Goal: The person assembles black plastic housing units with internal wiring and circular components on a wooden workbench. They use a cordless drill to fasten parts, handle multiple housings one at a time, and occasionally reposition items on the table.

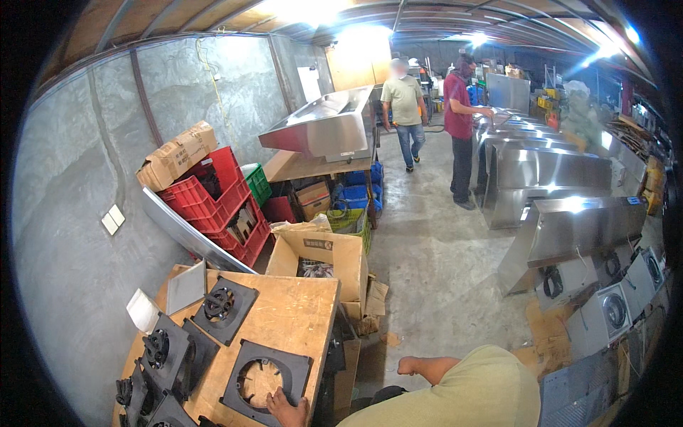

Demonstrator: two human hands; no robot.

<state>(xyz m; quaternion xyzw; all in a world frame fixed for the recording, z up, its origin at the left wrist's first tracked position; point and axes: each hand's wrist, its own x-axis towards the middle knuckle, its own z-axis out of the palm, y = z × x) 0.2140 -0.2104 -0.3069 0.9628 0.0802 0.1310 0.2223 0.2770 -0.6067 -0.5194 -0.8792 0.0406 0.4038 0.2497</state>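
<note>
Plywood table (pixel 299 313), black square fan frames (pixel 265 382) (some with motors) lying flat

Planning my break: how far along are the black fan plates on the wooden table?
Several plates at the left already carry motors. A hand rests on an empty frame, its round opening bare. That one seems left to fit.

One black square frame with a round opening (pixel 265 382) lies at the counter's (pixel 306 313) near edge. One open cardboard box (pixel 324 260) stands beyond its far corner. Two people (pixel 403 107) stand farther off.
</note>
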